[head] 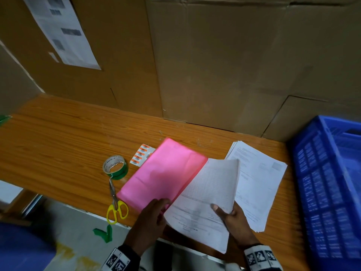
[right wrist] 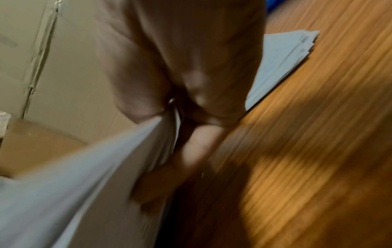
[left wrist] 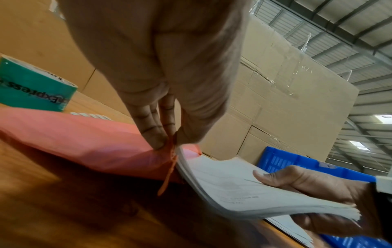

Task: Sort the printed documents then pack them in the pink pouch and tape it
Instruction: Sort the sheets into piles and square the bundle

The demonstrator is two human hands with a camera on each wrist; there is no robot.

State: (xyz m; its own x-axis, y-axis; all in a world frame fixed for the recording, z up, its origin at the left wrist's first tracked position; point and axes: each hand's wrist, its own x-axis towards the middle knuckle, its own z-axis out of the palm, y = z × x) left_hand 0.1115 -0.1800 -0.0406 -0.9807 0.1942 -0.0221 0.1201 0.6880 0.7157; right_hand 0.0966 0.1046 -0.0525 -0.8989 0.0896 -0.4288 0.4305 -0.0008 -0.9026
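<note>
pink floppy plastic pouch (head: 164,173): our left hand (head: 150,222) pinches its mouth; right hand (head: 234,222) grips the bendy white paper sheaf (head: 205,202).

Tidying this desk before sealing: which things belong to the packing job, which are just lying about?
Job: pink pouch, held document stack, second document stack, green tape roll, scissors.

Lying about: barcode stickers, blue crate, cardboard boxes.

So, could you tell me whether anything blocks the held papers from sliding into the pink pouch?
Nothing visible does: the left hand pinches the pink pouch mouth open, and the papers in the right hand already meet it.
</note>
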